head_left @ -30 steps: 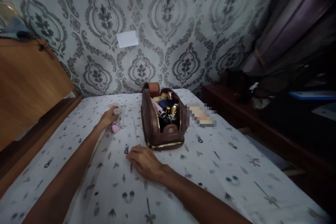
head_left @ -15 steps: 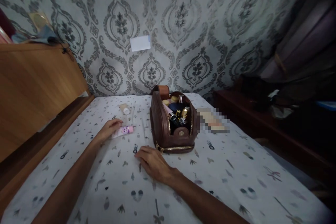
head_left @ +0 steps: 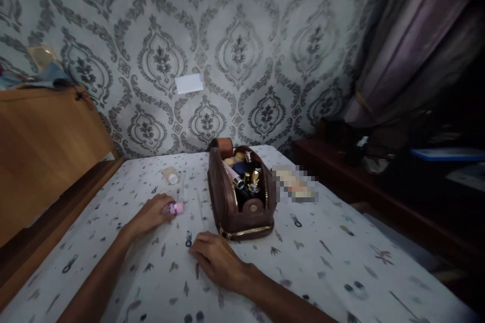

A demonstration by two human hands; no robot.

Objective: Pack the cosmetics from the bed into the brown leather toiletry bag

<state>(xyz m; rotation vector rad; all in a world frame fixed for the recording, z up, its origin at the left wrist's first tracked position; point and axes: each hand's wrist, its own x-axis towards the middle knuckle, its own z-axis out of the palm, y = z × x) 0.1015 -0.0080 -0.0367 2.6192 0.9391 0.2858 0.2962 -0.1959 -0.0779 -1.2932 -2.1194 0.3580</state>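
Observation:
A small tube with a pink cap and purple print [head_left: 176, 208] lies on the printed bedsheet [head_left: 178, 287]. My left hand [head_left: 150, 213] covers most of it, fingers closed around its body, with the capped end sticking out to the right. Loosely curled, my right hand [head_left: 220, 262] rests on the sheet in front of the bag, and nothing shows in it. The brown toiletry bag [head_left: 222, 202] stands unzipped at the top. Inside it are several cosmetics, among them a pink tube with a silver end [head_left: 234, 176] and a gold-topped bottle [head_left: 255, 179].
A beige tube with a white cap [head_left: 170, 175] lies beyond my left hand. Right of the bag is a blurred-out flat item [head_left: 295, 184]. A wooden headboard [head_left: 49, 151] borders the left, a patterned wall [head_left: 212, 60] the back, and dark red furniture [head_left: 341, 181] the right.
My left hand has moved over the pink-capped tube and closed around it. My right hand stays on the sheet. The whole view has tilted up and shifted right.

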